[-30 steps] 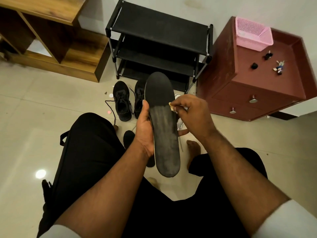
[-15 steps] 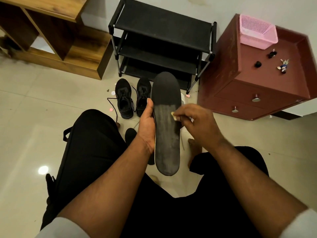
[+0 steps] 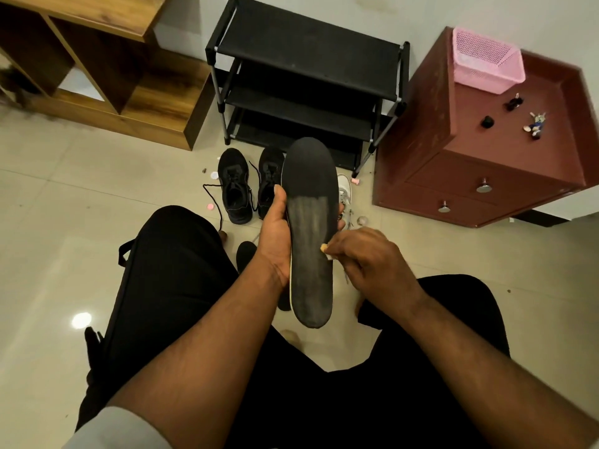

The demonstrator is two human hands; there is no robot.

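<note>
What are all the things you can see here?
insole: one, black, held upright over the lap
small pad: one, pale, at that insole's right edge
shoe rack: one, black, by wall
sneakers: two, black, floor before rack
white shoe: one, white, behind held insole
second insole: one, black, floor by knee
cabinet: one, red-brown, right of rack
basket: one, pink, on cabinet
wooden shelf: one, brown, left of rack
left hand: one, grips insole
right hand: one, pinches pad

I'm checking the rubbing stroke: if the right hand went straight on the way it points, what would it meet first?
The insole: the right hand points left at it, and the pale piece it pinches seems to touch it.
</note>
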